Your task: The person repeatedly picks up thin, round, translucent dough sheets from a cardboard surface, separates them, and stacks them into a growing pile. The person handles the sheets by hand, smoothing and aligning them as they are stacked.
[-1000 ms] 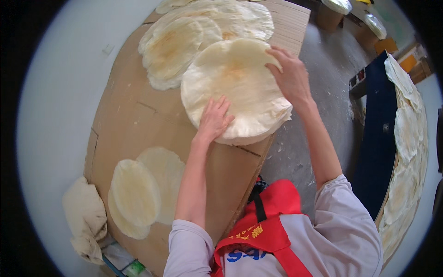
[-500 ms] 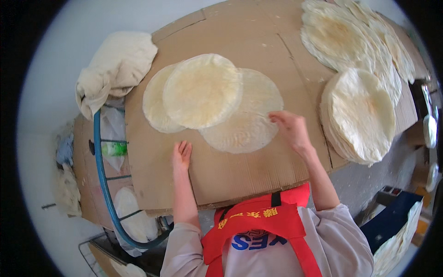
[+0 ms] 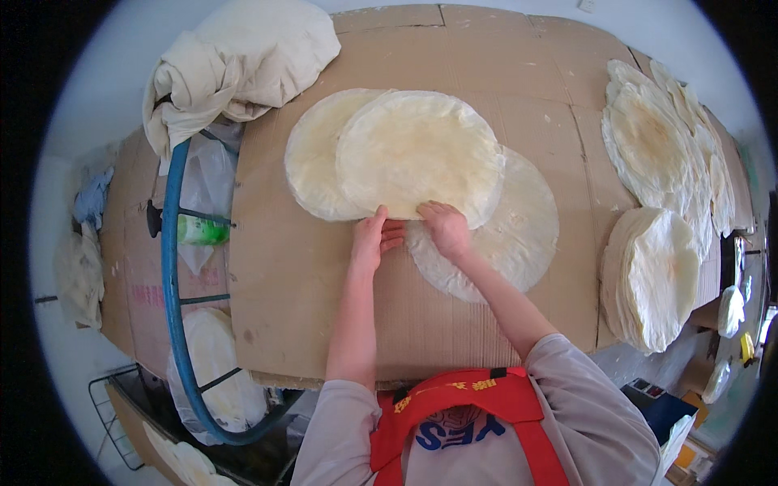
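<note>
A round, pale flatbread (image 3: 417, 154) lies on top, overlapping a second flatbread (image 3: 312, 154) on its left and a thinner sheet of flatbread (image 3: 519, 235) at its lower right. My right hand (image 3: 446, 227) has its fingers curled at the near edge of the top flatbread, gripping it. Close beside it, my left hand (image 3: 377, 239) touches the same edge with its thumb. The left fingers are stretched out and apart from that thumb, just below the rim. Between the hands, the edge looks slightly raised off the cardboard (image 3: 300, 283).
A tall stack of flatbreads (image 3: 648, 279) stands at the right, with several more overlapping flatbreads (image 3: 652, 138) behind it. At the far left, a bundled cream cloth (image 3: 251, 57) rests above a blue metal frame (image 3: 172, 267). A green-labelled bottle (image 3: 203, 230) lies beside the frame.
Both hands have come together at the near edge of the top flatbread; the right hand moved left, off the right-hand sheet. The view has shifted, so everything sits differently in the picture.
</note>
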`<act>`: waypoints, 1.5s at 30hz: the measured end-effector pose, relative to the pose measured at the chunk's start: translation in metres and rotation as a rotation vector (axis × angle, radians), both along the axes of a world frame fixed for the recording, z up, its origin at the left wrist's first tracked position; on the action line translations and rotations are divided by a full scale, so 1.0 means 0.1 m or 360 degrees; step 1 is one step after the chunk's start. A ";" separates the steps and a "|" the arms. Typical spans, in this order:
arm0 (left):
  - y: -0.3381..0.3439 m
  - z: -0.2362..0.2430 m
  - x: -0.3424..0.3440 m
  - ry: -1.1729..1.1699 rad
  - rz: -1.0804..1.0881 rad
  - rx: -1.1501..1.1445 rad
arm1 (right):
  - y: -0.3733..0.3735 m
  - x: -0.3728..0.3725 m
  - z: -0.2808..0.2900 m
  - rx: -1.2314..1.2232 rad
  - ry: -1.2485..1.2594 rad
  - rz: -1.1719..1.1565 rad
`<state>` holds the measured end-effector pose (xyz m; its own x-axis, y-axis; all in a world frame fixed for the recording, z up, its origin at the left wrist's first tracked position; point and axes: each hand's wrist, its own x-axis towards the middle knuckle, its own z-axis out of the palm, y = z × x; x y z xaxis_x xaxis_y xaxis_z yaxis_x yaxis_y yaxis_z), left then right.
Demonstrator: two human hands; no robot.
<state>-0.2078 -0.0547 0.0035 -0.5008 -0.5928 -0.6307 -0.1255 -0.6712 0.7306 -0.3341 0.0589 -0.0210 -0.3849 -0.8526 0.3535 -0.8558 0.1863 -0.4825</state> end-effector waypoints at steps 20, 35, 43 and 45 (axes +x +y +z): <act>1.57 0.70 1.58 0.0140 -0.0856 0.0436 | 1.30 -0.11 1.11 0.0582 -0.0288 0.0584; 0.80 -0.08 1.44 -0.0030 -0.0247 0.0204 | 1.74 0.15 0.73 0.0864 -0.0583 0.0521; 0.61 -0.15 1.41 0.0045 -0.0177 0.0203 | 1.03 1.01 0.33 0.0427 -0.0677 0.0253; 0.50 -0.20 1.38 0.0017 -0.0341 0.0200 | 0.87 1.32 0.28 0.0366 -0.0366 0.0124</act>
